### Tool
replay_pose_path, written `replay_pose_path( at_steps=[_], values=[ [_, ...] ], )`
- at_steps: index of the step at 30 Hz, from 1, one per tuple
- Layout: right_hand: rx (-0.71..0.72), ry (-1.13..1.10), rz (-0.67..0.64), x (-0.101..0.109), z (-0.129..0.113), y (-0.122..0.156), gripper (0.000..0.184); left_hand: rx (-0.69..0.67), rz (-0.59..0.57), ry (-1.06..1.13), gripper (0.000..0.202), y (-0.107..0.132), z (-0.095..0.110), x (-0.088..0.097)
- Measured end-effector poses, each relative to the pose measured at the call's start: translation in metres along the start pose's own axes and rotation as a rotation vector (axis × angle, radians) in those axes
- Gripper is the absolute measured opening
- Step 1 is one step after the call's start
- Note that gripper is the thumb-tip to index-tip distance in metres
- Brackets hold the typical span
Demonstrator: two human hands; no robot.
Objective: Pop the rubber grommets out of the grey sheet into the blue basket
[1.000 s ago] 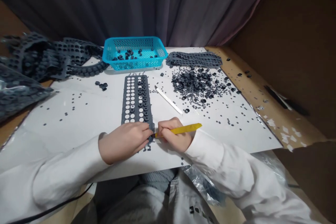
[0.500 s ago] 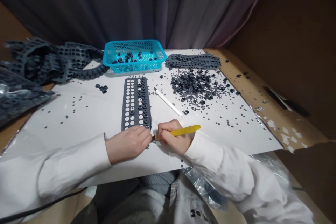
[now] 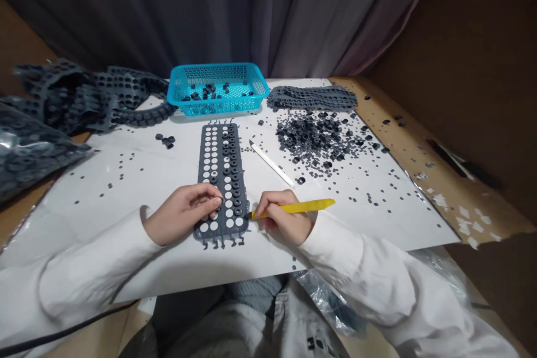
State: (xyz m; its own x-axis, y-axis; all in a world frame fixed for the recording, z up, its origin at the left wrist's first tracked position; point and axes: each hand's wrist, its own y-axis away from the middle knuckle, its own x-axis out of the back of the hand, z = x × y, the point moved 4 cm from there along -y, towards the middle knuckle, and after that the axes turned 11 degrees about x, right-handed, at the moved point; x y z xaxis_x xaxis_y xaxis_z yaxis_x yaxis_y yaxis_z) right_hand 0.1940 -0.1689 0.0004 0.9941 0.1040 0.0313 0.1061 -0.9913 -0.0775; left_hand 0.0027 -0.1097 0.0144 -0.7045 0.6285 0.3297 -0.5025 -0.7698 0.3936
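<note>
A dark grey perforated rubber strip lies lengthwise on the white sheet, with small grey rings still seated in its right-hand holes. My left hand rests on the strip's near left part, fingers curled and pressing it down. My right hand is closed around a yellow stick tool, whose tip touches the strip's near right edge.
A turquoise basket with a few rings stands at the back. A heap of loose grey rings and a stack of strips lie to the right, a white stick beside the strip, and spent strips pile at the left.
My left hand has slid left off the strip's near right corner onto its left side, uncovering the near end. The yellow tool's tip stays at the right edge.
</note>
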Motion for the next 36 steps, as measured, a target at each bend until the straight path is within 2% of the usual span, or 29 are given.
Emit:
replay_pose_path(
  at_steps=[2, 5, 10, 16, 21, 23, 24, 28, 30, 33, 36],
  values=[
    [-0.030, -0.030, 0.034, 0.001, 0.004, 0.000, 0.018, 0.119, -0.069, 0.191, 0.033, -0.001, -0.003, -0.002],
    [-0.021, 0.020, 0.009, 0.001, 0.005, 0.000, 0.017, 0.264, -0.141, 0.397, 0.043, -0.003, -0.005, -0.007],
    [0.060, 0.187, -0.058, 0.000, 0.001, -0.002, 0.022, 0.428, -0.188, 0.601, 0.046, -0.002, -0.008, -0.011],
    [0.096, 0.249, -0.094, 0.000, 0.001, -0.003, 0.027, 0.481, -0.209, 0.674, 0.028, -0.001, -0.006, -0.013],
    [0.097, 0.247, -0.097, 0.000, 0.002, -0.003, 0.026, 0.418, -0.295, 0.695, 0.025, -0.004, 0.003, -0.016],
    [0.099, 0.246, -0.096, 0.000, 0.002, -0.003, 0.025, 0.345, -0.288, 0.548, 0.020, -0.006, 0.007, -0.017],
    [0.100, 0.246, -0.095, 0.000, 0.002, -0.003, 0.025, 0.276, -0.258, 0.391, 0.016, -0.007, 0.011, -0.017],
    [0.099, 0.248, -0.103, 0.001, 0.001, -0.002, 0.025, -0.226, -0.110, -0.448, 0.015, -0.006, 0.031, -0.025],
    [0.103, 0.257, -0.107, 0.001, 0.001, -0.002, 0.025, -0.435, -0.092, -0.749, 0.016, -0.004, 0.036, -0.033],
    [0.106, 0.269, -0.107, 0.001, 0.001, -0.002, 0.024, -0.584, -0.064, -1.058, 0.018, -0.003, 0.034, -0.039],
    [0.107, 0.270, -0.106, 0.001, 0.001, -0.002, 0.025, -0.754, -0.011, -1.231, 0.025, 0.000, 0.030, -0.042]
  ],
)
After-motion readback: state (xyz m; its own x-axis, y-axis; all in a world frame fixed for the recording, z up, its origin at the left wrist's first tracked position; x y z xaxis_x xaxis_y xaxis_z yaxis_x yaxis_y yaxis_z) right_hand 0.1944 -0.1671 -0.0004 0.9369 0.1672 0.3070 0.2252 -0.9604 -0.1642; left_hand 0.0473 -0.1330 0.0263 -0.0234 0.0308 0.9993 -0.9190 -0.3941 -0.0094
